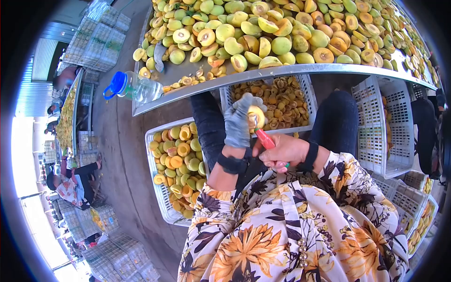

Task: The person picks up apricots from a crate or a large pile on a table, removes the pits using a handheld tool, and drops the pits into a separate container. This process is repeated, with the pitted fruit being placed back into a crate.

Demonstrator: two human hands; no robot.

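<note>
My left hand (238,123), in a grey glove, grips a yellow fruit half (256,115) over my lap. My right hand (282,151), bare, holds a red-handled pitting tool (266,139) whose tip sits in the fruit's cut face. Both hands meet just below the edge of the metal table (263,73). A heap of halved yellow-green fruit (263,33) covers that table beyond my hands.
A white crate of pits and scraps (282,101) stands under the table between my knees. A crate of fruit halves (178,164) is at my left, an empty white crate (385,127) at my right. A water bottle (134,87) lies on the table's left end. Other people work far left.
</note>
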